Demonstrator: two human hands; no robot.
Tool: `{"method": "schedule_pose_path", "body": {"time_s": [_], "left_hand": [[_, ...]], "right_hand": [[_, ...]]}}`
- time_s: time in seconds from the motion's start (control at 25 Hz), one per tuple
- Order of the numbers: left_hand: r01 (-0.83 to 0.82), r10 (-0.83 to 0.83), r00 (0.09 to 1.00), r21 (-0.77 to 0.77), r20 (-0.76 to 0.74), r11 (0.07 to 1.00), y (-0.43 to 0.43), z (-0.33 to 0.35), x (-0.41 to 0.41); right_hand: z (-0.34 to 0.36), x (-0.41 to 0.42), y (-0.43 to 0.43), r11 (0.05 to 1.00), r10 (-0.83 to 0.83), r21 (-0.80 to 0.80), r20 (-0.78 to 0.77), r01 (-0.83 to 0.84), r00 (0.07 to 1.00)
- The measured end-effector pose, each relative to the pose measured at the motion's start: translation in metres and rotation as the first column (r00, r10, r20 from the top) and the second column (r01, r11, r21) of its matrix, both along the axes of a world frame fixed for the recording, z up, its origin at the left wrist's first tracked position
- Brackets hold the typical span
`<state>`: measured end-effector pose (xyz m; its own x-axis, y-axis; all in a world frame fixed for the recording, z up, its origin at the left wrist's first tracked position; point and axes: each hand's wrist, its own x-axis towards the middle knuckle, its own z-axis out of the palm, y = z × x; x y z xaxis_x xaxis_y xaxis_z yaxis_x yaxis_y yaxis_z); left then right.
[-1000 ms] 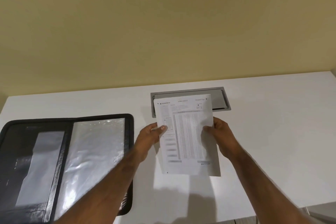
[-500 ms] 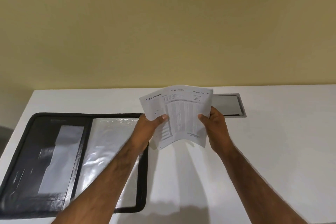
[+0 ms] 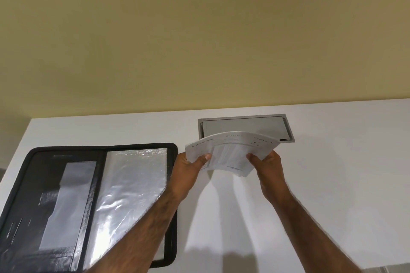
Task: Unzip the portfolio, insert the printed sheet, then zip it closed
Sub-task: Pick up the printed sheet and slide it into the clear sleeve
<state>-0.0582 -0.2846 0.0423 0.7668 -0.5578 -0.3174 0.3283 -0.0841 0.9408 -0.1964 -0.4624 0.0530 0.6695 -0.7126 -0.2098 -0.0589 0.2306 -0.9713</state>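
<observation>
The portfolio (image 3: pixel 88 206) is lying unzipped and open at the desk's (image 3: pixel 332 173) left edge while the left hand (image 3: pixel 186 169) and right hand (image 3: pixel 269 167) are pinching the printed sheet (image 3: pixel 230 150), bowed, above mid-desk, leaving insertion and zipping undone.

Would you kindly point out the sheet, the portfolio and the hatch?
sheet (image 3: pixel 230 143), head view, upper printed face.
portfolio (image 3: pixel 135 182), head view, clear sleeve.
hatch (image 3: pixel 241 125), head view, grey lid.
</observation>
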Motion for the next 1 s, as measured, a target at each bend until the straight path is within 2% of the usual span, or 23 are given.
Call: {"method": "schedule_pose_path", "body": {"time_s": [0.36,1.0], "left_hand": [[0.054,-0.054,0.998,0.006,0.013,0.999,0.002,-0.004,0.003],[0.026,-0.025,1.000,-0.028,0.005,0.999,-0.016,-0.003,0.003]], "right_hand": [[-0.001,-0.004,-0.001,1.000,0.016,-0.021,-0.054,-0.018,0.998],[0.003,-0.005,-0.007,0.994,-0.070,-0.087,-0.114,0.060,0.991]]}}
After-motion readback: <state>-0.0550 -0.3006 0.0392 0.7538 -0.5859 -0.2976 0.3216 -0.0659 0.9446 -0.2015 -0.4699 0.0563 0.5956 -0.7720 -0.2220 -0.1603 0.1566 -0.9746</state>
